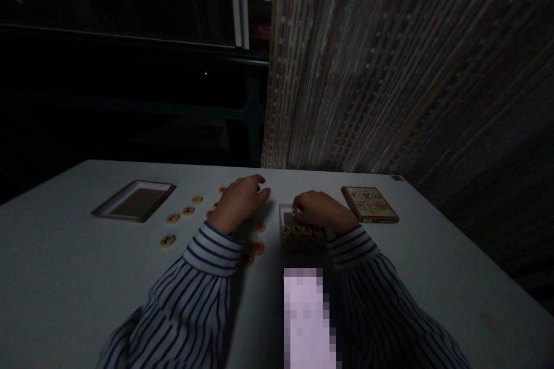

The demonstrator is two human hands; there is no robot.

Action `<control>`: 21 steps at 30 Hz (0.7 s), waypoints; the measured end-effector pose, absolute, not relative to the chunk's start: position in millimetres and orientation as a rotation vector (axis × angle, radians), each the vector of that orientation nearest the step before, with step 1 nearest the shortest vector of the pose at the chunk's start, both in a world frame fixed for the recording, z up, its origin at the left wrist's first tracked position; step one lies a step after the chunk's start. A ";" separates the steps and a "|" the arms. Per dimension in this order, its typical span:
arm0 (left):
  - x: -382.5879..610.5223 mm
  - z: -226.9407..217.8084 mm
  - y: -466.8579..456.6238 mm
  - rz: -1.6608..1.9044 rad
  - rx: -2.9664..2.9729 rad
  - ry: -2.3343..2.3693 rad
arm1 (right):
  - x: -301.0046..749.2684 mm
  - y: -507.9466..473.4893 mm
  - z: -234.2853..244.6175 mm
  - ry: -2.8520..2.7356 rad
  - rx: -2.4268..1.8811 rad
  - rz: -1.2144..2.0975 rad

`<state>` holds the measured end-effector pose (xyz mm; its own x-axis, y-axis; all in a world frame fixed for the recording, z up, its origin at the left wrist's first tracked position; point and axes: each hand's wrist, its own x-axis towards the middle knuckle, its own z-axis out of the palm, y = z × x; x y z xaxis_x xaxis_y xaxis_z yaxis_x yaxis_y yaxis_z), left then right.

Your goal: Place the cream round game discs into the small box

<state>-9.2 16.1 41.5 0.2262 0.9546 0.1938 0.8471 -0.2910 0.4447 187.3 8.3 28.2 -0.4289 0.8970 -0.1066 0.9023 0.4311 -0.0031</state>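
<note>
My right hand (322, 209) is over a small open box (286, 208), pinching a round xiangqi piece (296, 212) above the box's bare inner floor. Rows of xiangqi pieces (302, 232) with dark characters fill the near part of that box. Over the scattered pieces to the left, my left hand (242, 200) hovers with thumb and forefinger apart; its other fingers are hidden. Pieces with red characters, such as a red-marked piece (258, 248), lie below and beside this hand. A dark-marked piece (168, 240) rests farther left.
An open, shallow box part (137, 200) lies at the left of the white table (78, 259). A printed flat box (371, 204) is at the right. Nearest me is a bright, pixelated screen (305, 317). A striped string curtain (346, 69) hangs behind the table.
</note>
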 end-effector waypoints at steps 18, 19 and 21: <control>-13.8 40.3 14.1 0.469 2.326 1.741 | 186.2 12.7 16.8 2.574 1.566 -0.112; -13.9 40.2 14.1 0.466 2.329 1.740 | 186.9 12.6 17.2 2.583 1.565 -0.113; -14.1 39.7 14.6 0.464 2.336 1.737 | 188.0 11.9 18.6 2.594 1.566 -0.115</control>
<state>-14.1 14.6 39.7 0.2627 0.9556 0.1335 0.8948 -0.2931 0.3367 188.0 11.9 18.6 -0.4620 0.8769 -0.1324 0.8852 0.4651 -0.0086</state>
